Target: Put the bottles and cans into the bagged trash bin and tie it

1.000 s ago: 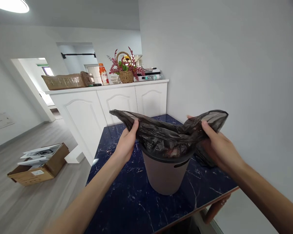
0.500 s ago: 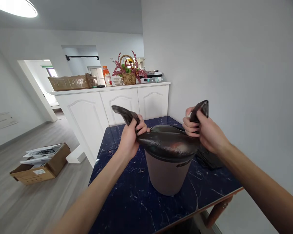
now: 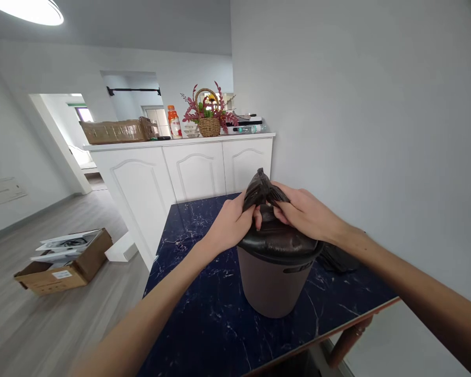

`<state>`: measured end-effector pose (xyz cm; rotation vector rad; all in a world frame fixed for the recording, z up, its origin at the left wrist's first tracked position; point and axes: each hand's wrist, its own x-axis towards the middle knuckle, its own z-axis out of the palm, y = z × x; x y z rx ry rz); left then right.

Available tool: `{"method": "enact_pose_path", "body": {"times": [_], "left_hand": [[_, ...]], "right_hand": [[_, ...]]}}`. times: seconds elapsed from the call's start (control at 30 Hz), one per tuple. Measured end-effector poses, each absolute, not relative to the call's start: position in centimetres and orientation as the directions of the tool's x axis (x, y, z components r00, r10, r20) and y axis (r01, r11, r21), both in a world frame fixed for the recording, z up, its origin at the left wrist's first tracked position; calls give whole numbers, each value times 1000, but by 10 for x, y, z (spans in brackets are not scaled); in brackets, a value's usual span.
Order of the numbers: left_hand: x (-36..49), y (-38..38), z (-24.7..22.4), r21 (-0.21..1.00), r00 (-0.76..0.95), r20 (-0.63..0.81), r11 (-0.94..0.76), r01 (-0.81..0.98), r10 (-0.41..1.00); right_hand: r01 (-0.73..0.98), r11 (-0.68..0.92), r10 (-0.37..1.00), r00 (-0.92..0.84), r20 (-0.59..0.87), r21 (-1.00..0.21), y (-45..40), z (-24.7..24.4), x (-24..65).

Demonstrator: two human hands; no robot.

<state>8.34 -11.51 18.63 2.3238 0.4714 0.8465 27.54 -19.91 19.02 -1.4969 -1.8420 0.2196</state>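
Observation:
A grey-brown trash bin [image 3: 272, 285] stands upright on a dark blue marbled table [image 3: 204, 309]. A black garbage bag [image 3: 277, 241] lines it and bulges over the rim. Above the bin, my left hand [image 3: 235, 217] is closed on one gathered end of the bag. My right hand [image 3: 298, 209] grips the other end close beside it. The two bunched ends meet and cross between my hands, with a tip sticking up. Whether they are knotted is hidden by my fingers. Behind my right forearm, more folded black plastic [image 3: 337, 257] lies on the table.
A white cabinet [image 3: 196, 170] stands behind the table, bearing a flower basket [image 3: 209, 125], an orange-capped bottle [image 3: 175, 123] and a taped cardboard box [image 3: 115, 132]. An open carton [image 3: 63, 267] sits on the floor at left. A wall [image 3: 357, 120] borders the right side.
My hands were wide apart, each holding an end of the bag out to its side. They have come together over the middle of the bin, bringing the two ends together.

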Motion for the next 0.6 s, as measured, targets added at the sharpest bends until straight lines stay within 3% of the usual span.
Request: {"method": "enact_pose_path", "body": {"times": [0.27,0.43,0.5,0.6], "left_hand": [[84,-109,184,459,777,462,-865,204,428],[85,-110,183,403,770,463,-878,258,439],[85,-109,182,360,764,488,-895,262,421],[86,-107,181,384,742,515,-889,248,429]], "right_hand": [[881,283,891,-95,445,-380,-207,194,276],[931,248,861,-85,501,-268,-211,191,280],[909,278,847,-80,525,-310,-211,190,280],[702,393,835,-2,551,-594,-210,190,276]]}}
